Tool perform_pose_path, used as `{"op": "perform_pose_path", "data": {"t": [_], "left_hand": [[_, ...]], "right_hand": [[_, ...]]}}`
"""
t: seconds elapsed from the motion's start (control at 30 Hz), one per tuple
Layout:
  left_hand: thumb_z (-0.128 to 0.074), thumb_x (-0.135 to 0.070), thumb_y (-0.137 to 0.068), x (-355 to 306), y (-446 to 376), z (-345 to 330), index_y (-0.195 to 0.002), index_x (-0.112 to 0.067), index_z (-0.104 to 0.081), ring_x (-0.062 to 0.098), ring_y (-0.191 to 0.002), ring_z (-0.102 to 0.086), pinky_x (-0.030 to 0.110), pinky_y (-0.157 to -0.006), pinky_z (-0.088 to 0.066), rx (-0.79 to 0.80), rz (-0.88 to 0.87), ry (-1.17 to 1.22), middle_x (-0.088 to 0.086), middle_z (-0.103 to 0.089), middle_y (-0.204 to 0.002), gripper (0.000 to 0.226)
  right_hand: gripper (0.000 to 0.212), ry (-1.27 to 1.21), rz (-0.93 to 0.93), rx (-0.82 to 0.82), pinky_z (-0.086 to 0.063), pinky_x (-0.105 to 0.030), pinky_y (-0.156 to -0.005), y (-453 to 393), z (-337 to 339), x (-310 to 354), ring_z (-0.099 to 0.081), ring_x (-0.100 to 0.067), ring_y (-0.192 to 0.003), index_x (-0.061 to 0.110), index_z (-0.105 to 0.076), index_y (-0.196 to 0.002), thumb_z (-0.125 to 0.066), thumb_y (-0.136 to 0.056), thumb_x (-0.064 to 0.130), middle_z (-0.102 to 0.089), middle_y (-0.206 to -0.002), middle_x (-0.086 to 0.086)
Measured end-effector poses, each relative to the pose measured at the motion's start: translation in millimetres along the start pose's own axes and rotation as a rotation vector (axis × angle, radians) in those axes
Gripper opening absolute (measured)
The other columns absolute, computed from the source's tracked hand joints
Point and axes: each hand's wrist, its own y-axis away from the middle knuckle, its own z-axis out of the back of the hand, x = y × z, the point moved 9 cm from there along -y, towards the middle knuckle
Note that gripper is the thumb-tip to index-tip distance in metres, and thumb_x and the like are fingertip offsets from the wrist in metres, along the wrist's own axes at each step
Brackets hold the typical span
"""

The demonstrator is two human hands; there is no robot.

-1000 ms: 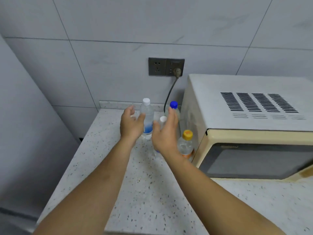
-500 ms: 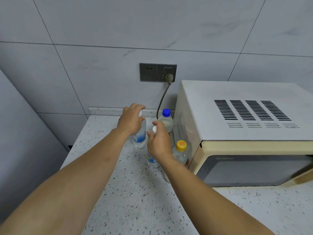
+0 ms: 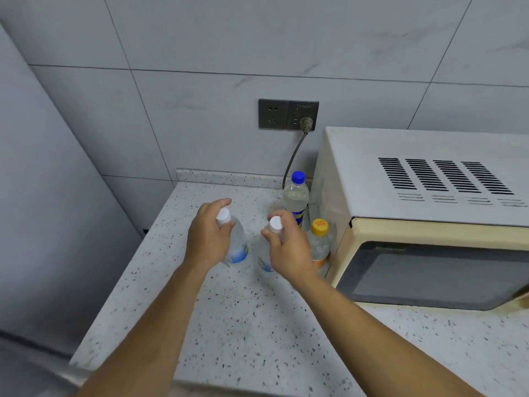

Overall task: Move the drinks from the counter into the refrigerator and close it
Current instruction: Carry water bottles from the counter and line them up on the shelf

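Two clear white-capped water bottles are over the speckled counter. My left hand grips the left water bottle around its neck and upper body. My right hand grips the right water bottle just under its cap. Both bottles tilt a little. Behind them stand a blue-capped bottle and an orange-capped bottle, both close against the microwave's side. The grey refrigerator side rises at the left.
A cream microwave takes up the right of the counter. Its cord runs down from a wall socket behind the bottles. The tiled wall closes off the back.
Both hands have closed on the white-capped bottles and drawn them toward me, away from the wall. The view has shifted a little.
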Motion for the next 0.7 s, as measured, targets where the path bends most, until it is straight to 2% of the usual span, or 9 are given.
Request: {"op": "perform_pose_path", "data": {"t": [0.07, 0.17, 0.23, 0.3, 0.37, 0.43, 0.53, 0.6, 0.7], "left_hand": [[-0.067, -0.011, -0.091, 3, 19, 13, -0.13, -0.027, -0.06, 0.014, -0.11, -0.058, 0.021, -0.091, -0.046, 0.011, 0.025, 0.025, -0.005, -0.059, -0.129, 0.042], [-0.069, -0.019, -0.089, 15, 46, 28, -0.125, -0.038, -0.059, 0.005, -0.094, -0.056, 0.01, -0.077, -0.042, -0.007, 0.063, 0.035, -0.009, -0.061, -0.124, 0.041], [-0.069, -0.031, -0.088, 24, 60, 32, -0.122, -0.045, -0.055, 0.002, -0.094, -0.054, 0.009, -0.073, -0.039, -0.032, 0.093, 0.045, -0.012, -0.057, -0.12, 0.04], [-0.067, -0.042, -0.087, 31, 70, 26, -0.127, -0.041, -0.052, 0.001, -0.103, -0.053, 0.01, -0.078, -0.038, 0.0, 0.085, 0.071, -0.02, -0.054, -0.121, 0.042], [-0.067, -0.048, -0.085, 43, 80, 12, -0.131, -0.041, -0.048, -0.004, -0.11, -0.053, 0.014, -0.085, -0.043, 0.083, 0.118, 0.172, -0.031, -0.054, -0.122, 0.05], [-0.073, -0.052, -0.078, 57, 87, -1, -0.128, -0.05, -0.046, -0.002, -0.112, -0.056, 0.023, -0.088, -0.051, 0.147, 0.173, 0.256, -0.031, -0.056, -0.122, 0.056], [-0.08, -0.052, -0.066, 80, 95, -18, -0.119, -0.063, -0.043, -0.006, -0.105, -0.06, 0.013, -0.074, -0.053, 0.211, 0.255, 0.315, -0.033, -0.057, -0.116, 0.065], [-0.082, -0.05, -0.065, 98, 102, -29, -0.112, -0.067, -0.041, -0.013, -0.1, -0.058, 0.009, -0.068, -0.05, 0.241, 0.323, 0.335, -0.038, -0.056, -0.109, 0.065], [-0.082, -0.052, -0.066, 122, 111, -38, -0.115, -0.06, -0.041, -0.012, -0.102, -0.056, 0.015, -0.075, -0.046, 0.23, 0.393, 0.342, -0.036, -0.056, -0.11, 0.065]], "right_hand": [[0.019, -0.035, 0.039, 0.002, -0.043, -0.023, -0.076, 11, 2, 4, -0.056, -0.014, -0.09, 0.015, -0.055, -0.111, -0.064, -0.094, 0.016, -0.062, -0.098, 0.004], [0.025, -0.06, 0.058, 0.054, -0.048, -0.023, -0.081, 28, -9, 6, -0.06, -0.013, -0.09, 0.019, -0.057, -0.115, -0.067, -0.092, 0.018, -0.066, -0.102, 0.005], [0.027, -0.084, 0.096, 0.045, -0.047, -0.014, -0.081, 38, -14, 8, -0.06, -0.008, -0.093, 0.02, -0.058, -0.116, -0.069, -0.091, 0.019, -0.066, -0.105, 0.007], [0.03, -0.11, 0.122, 0.005, -0.04, -0.005, -0.086, 43, -15, 5, -0.057, 0.004, -0.101, 0.021, -0.056, -0.116, -0.07, -0.09, 0.02, -0.063, -0.108, 0.011], [0.038, -0.118, 0.077, -0.01, -0.036, -0.003, -0.087, 49, -16, -5, -0.053, 0.009, -0.105, 0.029, -0.051, -0.118, -0.074, -0.087, 0.028, -0.059, -0.11, 0.018], [0.053, -0.123, 0.008, 0.011, -0.037, -0.005, -0.088, 55, -23, -20, -0.051, 0.008, -0.11, 0.036, -0.046, -0.122, -0.079, -0.081, 0.036, -0.055, -0.116, 0.023], [0.07, -0.162, -0.078, 0.032, -0.041, -0.005, -0.088, 64, -33, -43, -0.049, 0.011, -0.113, 0.036, -0.043, -0.128, -0.086, -0.072, 0.035, -0.049, -0.119, 0.034], [0.073, -0.17, -0.166, 0.033, -0.043, -0.008, -0.082, 68, -40, -58, -0.05, 0.017, -0.108, 0.035, -0.043, -0.128, -0.088, -0.07, 0.034, -0.051, -0.115, 0.033], [0.073, -0.152, -0.252, 0.007, -0.042, -0.009, -0.077, 73, -45, -73, -0.05, 0.024, -0.101, 0.039, -0.04, -0.123, -0.088, -0.07, 0.033, -0.052, -0.111, 0.033]]}}
